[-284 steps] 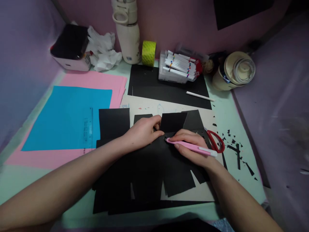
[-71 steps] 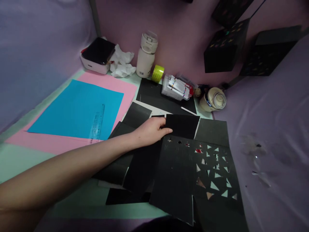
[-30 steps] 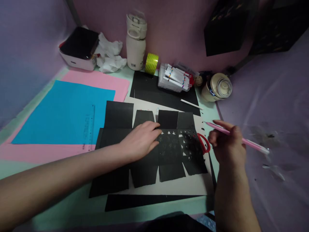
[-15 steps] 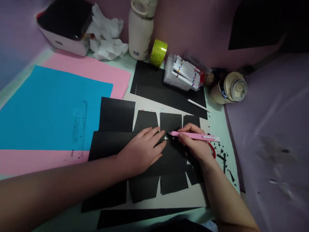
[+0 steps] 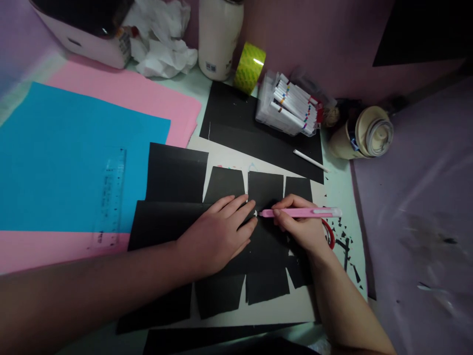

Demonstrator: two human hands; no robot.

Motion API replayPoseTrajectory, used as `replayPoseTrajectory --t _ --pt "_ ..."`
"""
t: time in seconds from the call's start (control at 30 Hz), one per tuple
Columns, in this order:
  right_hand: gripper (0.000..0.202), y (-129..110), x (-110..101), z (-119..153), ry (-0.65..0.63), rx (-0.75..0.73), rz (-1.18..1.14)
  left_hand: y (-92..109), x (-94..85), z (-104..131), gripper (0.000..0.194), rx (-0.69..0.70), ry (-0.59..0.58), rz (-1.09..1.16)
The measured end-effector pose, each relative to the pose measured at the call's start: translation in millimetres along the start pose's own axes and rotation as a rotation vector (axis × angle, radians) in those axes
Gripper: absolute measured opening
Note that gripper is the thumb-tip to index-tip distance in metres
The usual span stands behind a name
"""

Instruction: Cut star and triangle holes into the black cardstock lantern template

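My right hand [image 5: 298, 217] grips a pink craft knife [image 5: 295, 212], its tip pointing left and touching a small white star-shaped cut-out [image 5: 255, 213] in black card. The black card [image 5: 166, 224] lies flat, with slits along its upper and lower edges forming separate flaps. Flat on the card, just left of the knife tip, rests my left hand [image 5: 218, 234] with fingers stretched out and slightly apart. Red scissor-like handle [image 5: 328, 234] shows partly behind my right wrist; the rest of it is hidden.
Blue sheet [image 5: 81, 162] and pink sheets [image 5: 177, 106] lie left, under a clear ruler [image 5: 113, 197]. Behind stand a white bottle [image 5: 219, 44], yellow tape roll [image 5: 249, 69], box of white markers [image 5: 290, 106] and cups [image 5: 364, 133]. Black scraps [image 5: 346, 249] litter the right edge.
The knife tip has moved slightly down and left onto the star-shaped cut-out. My left hand stays flat on the card. The whole view has shifted a little.
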State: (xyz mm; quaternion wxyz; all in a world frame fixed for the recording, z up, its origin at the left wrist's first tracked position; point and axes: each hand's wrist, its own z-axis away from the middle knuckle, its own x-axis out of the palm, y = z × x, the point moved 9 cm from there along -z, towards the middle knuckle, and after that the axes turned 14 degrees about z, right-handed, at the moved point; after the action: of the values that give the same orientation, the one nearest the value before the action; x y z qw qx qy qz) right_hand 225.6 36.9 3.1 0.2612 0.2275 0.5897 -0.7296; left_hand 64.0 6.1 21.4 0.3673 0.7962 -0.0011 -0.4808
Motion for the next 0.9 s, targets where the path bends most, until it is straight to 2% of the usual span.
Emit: replayPoseTrajectory --t 0.9 --pt "0.017 0.6 1.9 0.0 0.006 0.028 -0.018 0.9 -0.1 0.5 0.034 0.009 0.014 -0.006"
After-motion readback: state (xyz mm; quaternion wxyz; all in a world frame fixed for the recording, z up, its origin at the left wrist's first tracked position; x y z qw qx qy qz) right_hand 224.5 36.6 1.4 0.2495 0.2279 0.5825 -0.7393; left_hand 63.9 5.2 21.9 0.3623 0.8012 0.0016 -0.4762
